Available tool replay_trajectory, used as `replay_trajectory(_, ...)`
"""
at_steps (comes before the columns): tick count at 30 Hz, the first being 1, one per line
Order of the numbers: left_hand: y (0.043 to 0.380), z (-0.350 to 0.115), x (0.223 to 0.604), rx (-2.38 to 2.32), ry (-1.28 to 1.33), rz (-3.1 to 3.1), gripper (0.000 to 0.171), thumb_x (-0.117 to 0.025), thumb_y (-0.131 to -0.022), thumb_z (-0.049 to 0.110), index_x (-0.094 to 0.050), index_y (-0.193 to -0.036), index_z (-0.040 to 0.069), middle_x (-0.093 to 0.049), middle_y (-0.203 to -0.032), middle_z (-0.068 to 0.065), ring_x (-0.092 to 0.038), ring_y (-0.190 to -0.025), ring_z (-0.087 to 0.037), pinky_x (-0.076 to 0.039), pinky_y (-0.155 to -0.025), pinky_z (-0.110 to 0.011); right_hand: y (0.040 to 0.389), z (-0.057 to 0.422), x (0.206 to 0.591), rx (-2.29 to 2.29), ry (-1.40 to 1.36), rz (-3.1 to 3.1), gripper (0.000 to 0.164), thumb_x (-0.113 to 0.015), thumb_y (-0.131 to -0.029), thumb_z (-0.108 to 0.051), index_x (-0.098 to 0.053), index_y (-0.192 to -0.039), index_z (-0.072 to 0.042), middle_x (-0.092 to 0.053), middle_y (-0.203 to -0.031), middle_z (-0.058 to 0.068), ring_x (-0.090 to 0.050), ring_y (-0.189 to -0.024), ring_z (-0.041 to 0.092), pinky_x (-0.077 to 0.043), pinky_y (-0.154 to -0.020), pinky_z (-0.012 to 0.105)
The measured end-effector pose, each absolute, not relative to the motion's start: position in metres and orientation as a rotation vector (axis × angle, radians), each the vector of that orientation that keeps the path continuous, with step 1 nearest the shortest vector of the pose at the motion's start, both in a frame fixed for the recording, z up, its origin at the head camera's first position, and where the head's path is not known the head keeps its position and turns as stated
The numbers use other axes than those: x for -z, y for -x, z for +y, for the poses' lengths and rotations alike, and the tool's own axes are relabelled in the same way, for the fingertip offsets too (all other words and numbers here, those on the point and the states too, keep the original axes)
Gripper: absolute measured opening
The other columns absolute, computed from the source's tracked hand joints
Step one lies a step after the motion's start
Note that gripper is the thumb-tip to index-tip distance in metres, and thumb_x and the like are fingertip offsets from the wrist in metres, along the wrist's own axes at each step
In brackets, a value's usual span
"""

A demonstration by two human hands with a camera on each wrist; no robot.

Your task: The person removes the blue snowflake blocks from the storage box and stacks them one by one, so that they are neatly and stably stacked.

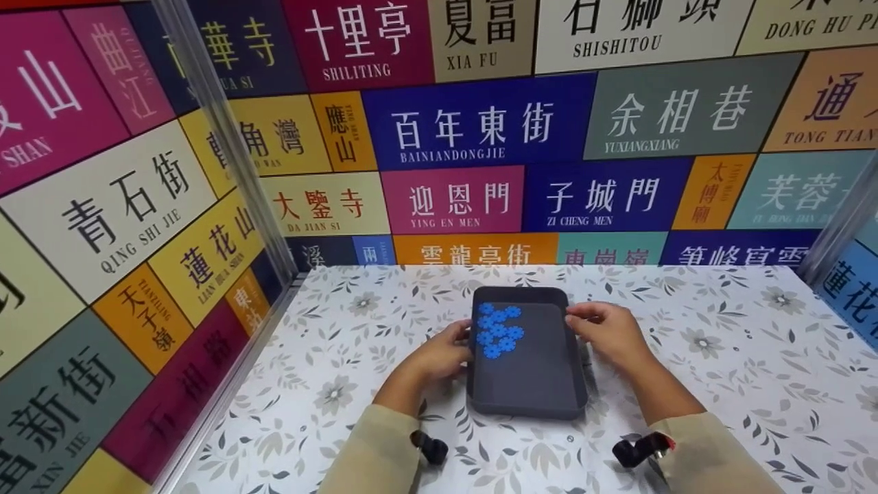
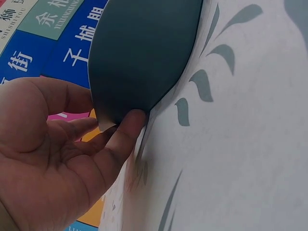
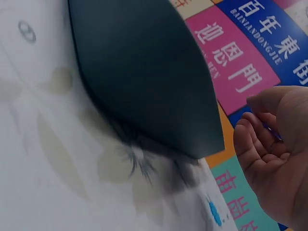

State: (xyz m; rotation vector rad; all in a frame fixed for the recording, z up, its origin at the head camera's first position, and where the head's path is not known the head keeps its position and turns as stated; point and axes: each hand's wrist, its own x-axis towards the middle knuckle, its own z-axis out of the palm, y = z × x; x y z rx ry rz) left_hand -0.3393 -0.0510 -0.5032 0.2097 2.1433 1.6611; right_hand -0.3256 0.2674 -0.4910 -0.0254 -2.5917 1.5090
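A dark grey rectangular tray (image 1: 528, 384) lies on the patterned tabletop. Inside it, several blue flower-shaped pieces (image 1: 497, 329) are gathered toward the upper left. At the tray's left side is my left hand (image 1: 442, 353), which grips the edge; in the left wrist view, the left hand (image 2: 62, 149) has one fingertip on the outer wall and another digit at the rim. Beside the upper right rim is my right hand (image 1: 610, 333). The right wrist view shows the right hand (image 3: 272, 154) loosely curled, slightly apart from the tray wall (image 3: 149, 77).
The white tabletop (image 1: 720, 370) has a leaf and flower print. Colourful panels with place names (image 1: 480, 123) stand behind it and to the left. A small blue spot (image 3: 215, 214) shows near the table's edge. Dark devices (image 1: 431, 449) sit at both sleeve cuffs.
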Motion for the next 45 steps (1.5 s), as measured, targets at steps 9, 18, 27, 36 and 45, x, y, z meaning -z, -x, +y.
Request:
replay_trajectory(9, 0.341, -0.051, 0.503, -1.665, -0.228, 2.143, 0.08, -0.06, -0.092, 0.0, -0.035, -0.167, 0.011, -0.044, -0.167, -0.019, -0.054, -0.145, -0.038, -0.06, -0.108, -0.05, 0.33, 0.242, 0.484, -1.574, -0.036, -2.579, 0.033, -0.077, -0.099, -0.027, -0.077, -0.123, -0.005, -0.079, -0.108, 0.01, -0.069, -0.084, 0.015, -0.06, -0.075, 0.023)
replay_trajectory(18, 0.34, -0.052, 0.505, -1.671, -0.234, 2.143, 0.081, -0.059, -0.091, -0.002, -0.034, -0.167, 0.009, -0.044, -0.167, -0.019, -0.05, -0.148, -0.036, -0.059, -0.108, -0.05, 0.353, 0.225, 0.481, -1.677, -0.074, -2.583, 0.032, -0.076, -0.098, -0.023, -0.077, -0.124, -0.004, -0.079, -0.109, 0.008, -0.076, -0.095, 0.027, -0.066, -0.087, 0.037)
replay_trajectory(27, 0.339, -0.053, 0.504, -1.685, -0.25, 2.141, 0.082, -0.058, -0.089, -0.003, -0.034, -0.167, 0.007, -0.045, -0.166, -0.021, -0.051, -0.147, -0.037, -0.06, -0.103, -0.046, 0.384, 0.217, 0.483, -1.698, -0.09, -2.61, 0.037, -0.077, -0.095, -0.016, -0.075, -0.126, 0.004, -0.08, -0.109, 0.012, -0.077, -0.093, 0.029, -0.067, -0.084, 0.038)
replay_trajectory(36, 0.34, -0.053, 0.506, -1.638, -0.249, 2.179, 0.081, -0.061, -0.09, 0.002, -0.037, -0.167, 0.012, -0.046, -0.167, -0.017, -0.052, -0.147, -0.036, -0.059, -0.106, -0.049, 0.401, 0.217, 0.494, -1.727, -0.013, -2.653, 0.039, -0.077, -0.094, -0.013, -0.073, -0.127, 0.005, -0.078, -0.116, 0.016, -0.076, -0.09, 0.023, -0.065, -0.08, 0.028)
replay_trajectory(45, 0.338, -0.054, 0.502, -1.615, -0.283, 2.196, 0.078, -0.06, -0.092, 0.002, -0.037, -0.167, 0.012, -0.046, -0.167, -0.018, -0.051, -0.148, -0.037, -0.058, -0.109, -0.051, 0.412, 0.21, 0.499, -1.506, -0.006, -2.744, 0.031, -0.079, -0.091, -0.016, -0.078, -0.118, -0.002, -0.079, -0.111, 0.016, -0.067, -0.075, 0.01, -0.057, -0.069, 0.021)
